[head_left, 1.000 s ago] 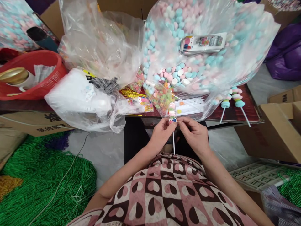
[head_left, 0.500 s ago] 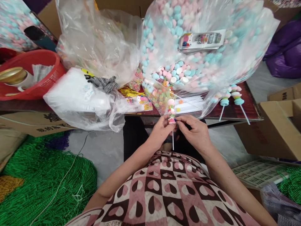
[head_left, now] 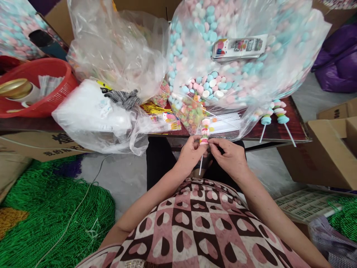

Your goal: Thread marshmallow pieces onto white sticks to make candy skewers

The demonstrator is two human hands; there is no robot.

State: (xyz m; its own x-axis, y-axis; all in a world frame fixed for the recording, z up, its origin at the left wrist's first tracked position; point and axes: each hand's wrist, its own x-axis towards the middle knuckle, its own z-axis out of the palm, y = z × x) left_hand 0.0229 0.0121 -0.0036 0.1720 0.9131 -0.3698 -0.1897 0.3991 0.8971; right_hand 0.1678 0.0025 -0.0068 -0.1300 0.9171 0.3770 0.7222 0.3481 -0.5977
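Observation:
In front of my lap is a candy skewer (head_left: pixel 205 131), its pink, white and green soft sweets stacked on a thin white stick. My left hand (head_left: pixel 192 156) is closed around its lower end, and the bare stick pokes out below, slanting down. From the other side, my right hand (head_left: pixel 230 153) pinches with thumb and forefinger at the lowest sweets. A small yellow and pink patch shows between the fingertips; what it is I cannot make out. Just beyond lie white sticks (head_left: pixel 227 123) and a clear bag of fruit-coloured ring gummies (head_left: pixel 192 113).
A large bag of pink, blue and white marshmallows (head_left: pixel 214 85) carries a stack of printed cards (head_left: pixel 240 47). Two finished-looking skewers (head_left: pixel 282 118) overhang the table's right edge. Gold ties (head_left: pixel 156 109), a white plastic bag (head_left: pixel 95 119) and a red basket (head_left: pixel 60 80) are leftward.
The skewer has tilted, its top leaning right and the stick's lower end swinging left. The patch at its lower end has turned. Both hands stay at nearly the same place.

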